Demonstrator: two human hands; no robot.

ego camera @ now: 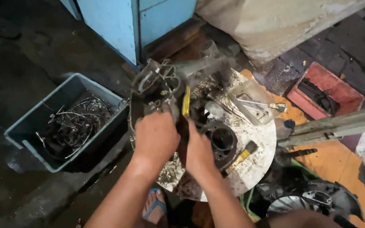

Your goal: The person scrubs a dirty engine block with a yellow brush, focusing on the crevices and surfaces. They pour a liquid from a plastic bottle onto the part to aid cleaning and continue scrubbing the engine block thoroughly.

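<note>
Greasy metal filled both grips: the fingers of the left hand [155, 137] were curled tight around the near side of a blackened engine part [157, 86], and the right hand [199, 150] pressed in just beside it, its fingers folded toward the same casting, though how far they closed was hidden behind the knuckles. A yellow-handled tool [186, 100] stood upright between the two hands, touching or nearly touching the part; which hand steadied it could not be told.

The part sat at the left edge of a round, dirt-crusted bench [258, 135]. Near the right hand lay a dark cylinder piece [222, 141] with an open bore, a brush [241, 156] beside it, and farther back a shallow metal tray [252, 101] holding small tools. Left of the bench stood a grey-blue bin [39, 122] of tangled wire and rings; a red tray [326, 90] lay well apart at the right. A foot in a blue sandal [155, 207] was below the hands.

Slipping seemed the likeliest trouble: oily surfaces and a heavy casting overhanging the bench edge could let it twist free and drop toward that foot, or the tool could skid into a knuckle.
</note>
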